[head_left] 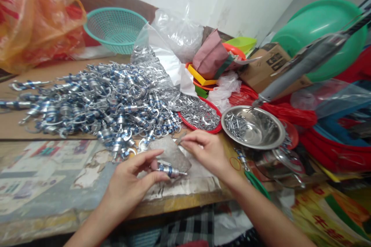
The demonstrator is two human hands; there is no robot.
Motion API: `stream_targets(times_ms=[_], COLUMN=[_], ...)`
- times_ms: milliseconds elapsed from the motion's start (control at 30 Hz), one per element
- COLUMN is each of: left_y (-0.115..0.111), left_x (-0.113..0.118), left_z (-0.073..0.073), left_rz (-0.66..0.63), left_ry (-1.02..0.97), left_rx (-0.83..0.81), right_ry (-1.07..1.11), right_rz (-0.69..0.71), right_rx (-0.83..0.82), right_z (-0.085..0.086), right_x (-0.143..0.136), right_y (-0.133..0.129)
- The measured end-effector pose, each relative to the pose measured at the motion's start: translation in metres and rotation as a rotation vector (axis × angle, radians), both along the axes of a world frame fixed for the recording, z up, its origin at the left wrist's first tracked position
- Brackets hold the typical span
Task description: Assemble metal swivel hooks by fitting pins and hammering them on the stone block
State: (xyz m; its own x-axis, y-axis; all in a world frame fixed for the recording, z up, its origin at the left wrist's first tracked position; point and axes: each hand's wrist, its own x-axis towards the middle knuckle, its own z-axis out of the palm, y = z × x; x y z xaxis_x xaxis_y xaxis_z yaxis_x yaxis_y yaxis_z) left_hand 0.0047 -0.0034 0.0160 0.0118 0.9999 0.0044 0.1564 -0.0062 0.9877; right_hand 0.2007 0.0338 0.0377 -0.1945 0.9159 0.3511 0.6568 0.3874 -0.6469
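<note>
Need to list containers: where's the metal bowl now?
In the head view, the metal bowl is right of centre, beside the red tray, beyond the right hand.

My left forearm slants up from the lower left of the frame to my left hand, just left of centre. Its index finger and thumb reach rightward, tips apart, with the other fingers folded in behind and partly hidden. My right forearm slants up from the lower right; my right hand is slightly higher, fingers pointing left and curled, thumb and index finger pinched together.
</note>
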Motion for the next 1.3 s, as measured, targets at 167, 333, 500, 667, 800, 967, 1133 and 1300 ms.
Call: stream_targets(times_ms=[167, 333, 500, 667, 800, 967, 1133, 1300], left_y=[0.001, 0.002, 0.000, -0.001, -0.002, -0.004, -0.013, -0.017], left_x=[0.001, 0.000, -0.003, -0.006, -0.009, -0.010, 0.000, 0.006], left_z=[-0.001, 0.005, 0.008, 0.012, 0.017, 0.019, 0.014, 0.005], left_rz=[-0.025, -0.104, -0.153, -0.164, -0.229, -0.234, -0.090, -0.015], left_ry=[-0.023, 0.015, -0.063, -0.015, 0.104, 0.131, -0.057, -0.259], left_rx=[0.020, 0.095, 0.032, 0.062, 0.162, 0.223, -0.117, -0.243], right_ry=[0.171, 0.239, 0.196, -0.096, -0.184, -0.080, 0.247, 0.266], right_rz=[0.297, 0.282, 0.311, 0.395, 0.466, 0.397, 0.275, 0.246], right_rx=[0.085, 0.113, 0.277, 0.534, 0.605, 0.529, 0.336, 0.004], right_z=[0.000, -0.005, -0.012, -0.020, -0.014, -0.008, -0.010, -0.004], right_x=[-0.032, -0.030, -0.024, -0.012, -0.006, -0.011, -0.025, -0.024], right_y=[-0.040, -0.042, -0.051, -0.053, -0.050, -0.050, -0.055, -0.052])
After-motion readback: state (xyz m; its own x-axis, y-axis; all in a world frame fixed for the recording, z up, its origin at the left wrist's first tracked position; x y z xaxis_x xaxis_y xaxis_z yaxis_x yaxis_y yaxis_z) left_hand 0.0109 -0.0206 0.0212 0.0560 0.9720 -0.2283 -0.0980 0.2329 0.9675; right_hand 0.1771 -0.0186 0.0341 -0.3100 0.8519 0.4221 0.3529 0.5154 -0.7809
